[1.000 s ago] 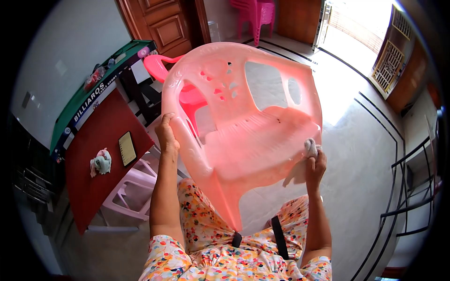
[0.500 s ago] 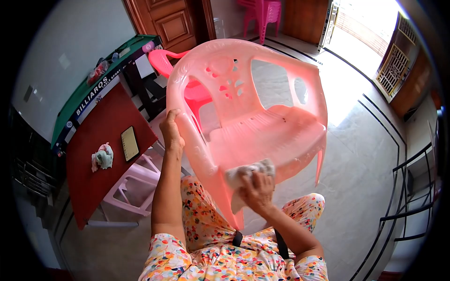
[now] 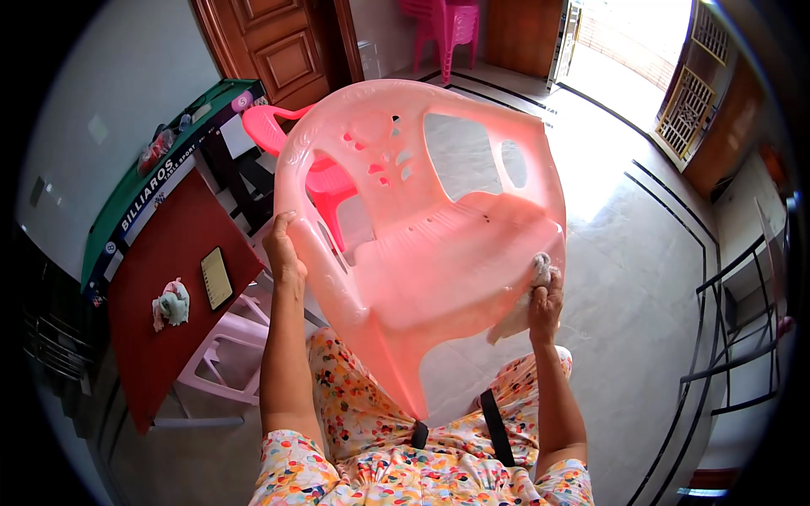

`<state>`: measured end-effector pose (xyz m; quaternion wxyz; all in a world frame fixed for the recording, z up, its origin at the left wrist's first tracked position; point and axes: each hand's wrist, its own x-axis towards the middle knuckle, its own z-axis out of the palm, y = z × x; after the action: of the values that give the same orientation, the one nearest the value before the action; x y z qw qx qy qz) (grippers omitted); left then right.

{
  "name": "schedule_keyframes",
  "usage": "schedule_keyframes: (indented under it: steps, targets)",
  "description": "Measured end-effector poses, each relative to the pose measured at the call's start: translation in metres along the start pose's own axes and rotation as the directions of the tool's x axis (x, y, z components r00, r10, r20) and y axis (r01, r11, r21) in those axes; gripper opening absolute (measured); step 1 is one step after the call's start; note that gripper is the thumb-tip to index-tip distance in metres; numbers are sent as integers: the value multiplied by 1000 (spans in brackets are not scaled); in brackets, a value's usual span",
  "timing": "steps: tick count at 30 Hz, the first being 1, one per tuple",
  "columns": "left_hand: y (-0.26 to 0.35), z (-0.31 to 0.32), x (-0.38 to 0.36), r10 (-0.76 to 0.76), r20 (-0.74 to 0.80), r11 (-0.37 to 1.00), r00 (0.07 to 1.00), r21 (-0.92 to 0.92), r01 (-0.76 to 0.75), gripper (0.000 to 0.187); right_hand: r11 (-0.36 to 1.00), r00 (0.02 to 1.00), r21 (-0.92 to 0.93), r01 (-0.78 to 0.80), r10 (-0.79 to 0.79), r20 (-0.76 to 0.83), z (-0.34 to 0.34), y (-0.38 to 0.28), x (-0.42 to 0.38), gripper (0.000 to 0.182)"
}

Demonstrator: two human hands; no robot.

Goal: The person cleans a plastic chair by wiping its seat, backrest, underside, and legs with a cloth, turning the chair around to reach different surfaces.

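A pale pink plastic armchair (image 3: 439, 261) is tilted in front of me, its seat facing up and its front edge toward my lap. My left hand (image 3: 285, 250) grips the chair's left armrest, fingers curled over the outer rim. At the right front of the seat, my right hand (image 3: 546, 305) holds a greyish-white cloth (image 3: 541, 268) against the chair's edge. Part of the cloth hangs down below the seat edge, and the fingers partly hide it.
To the left stands a red table (image 3: 160, 253) with a phone (image 3: 217, 278) and a crumpled cloth (image 3: 172, 304). A pink stool (image 3: 224, 358) is under it. Behind are a billiards table (image 3: 164, 173), a brighter pink chair (image 3: 333, 181) and stacked pink chairs (image 3: 445, 29). Black railings (image 3: 734, 337) stand at right.
My right hand has moved with the cloth from the front left of the seat to its right front corner. My left hand keeps its grip on the armrest. The view has shifted slightly.
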<state>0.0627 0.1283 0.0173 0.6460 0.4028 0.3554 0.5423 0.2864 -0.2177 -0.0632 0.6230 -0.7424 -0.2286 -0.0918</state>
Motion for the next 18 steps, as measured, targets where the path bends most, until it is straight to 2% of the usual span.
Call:
schedule_keyframes:
  steps: [1,3,5,7,8,9,11,13,15,17,18]
  targets:
    - [0,0,1,0,-14,1000,1000,13,0,29,1000,999,-5,20,-20,-41,0,0,-7,38]
    - [-1,-1,3,-7,-5,1000,1000,4,7,30,984,999,168,-51,51,2,7,21,-27,39]
    - [-1,0,4,-17,5,1000,1000,-4,17,32,946,987,283,-158,145,64,11,-8,-52,39]
    - [2,3,0,-35,1,999,999,-30,35,33,954,974,213,-210,187,125,20,-7,-81,40]
    - [5,5,-3,-33,-12,999,999,-21,33,33,944,981,278,-177,146,126,24,-18,-94,39]
    - [5,6,-5,-34,-7,999,999,-21,33,33,949,975,275,-157,105,194,22,-37,-101,39]
    - [6,6,-7,-45,8,998,999,-31,46,33,969,973,233,-83,28,230,34,-22,-129,38]
    - [8,7,-12,-66,12,996,998,-51,66,34,978,961,190,-84,29,276,36,-25,-144,37]
    - [8,7,-18,-85,17,994,996,-73,86,34,982,964,158,-102,57,261,39,-22,-153,39]
    - [7,5,-24,-104,69,990,992,-89,110,33,926,965,303,-223,168,199,44,-20,-157,40]
    - [5,3,-27,-102,74,990,992,-87,108,33,925,966,307,-223,168,195,45,-21,-157,40]
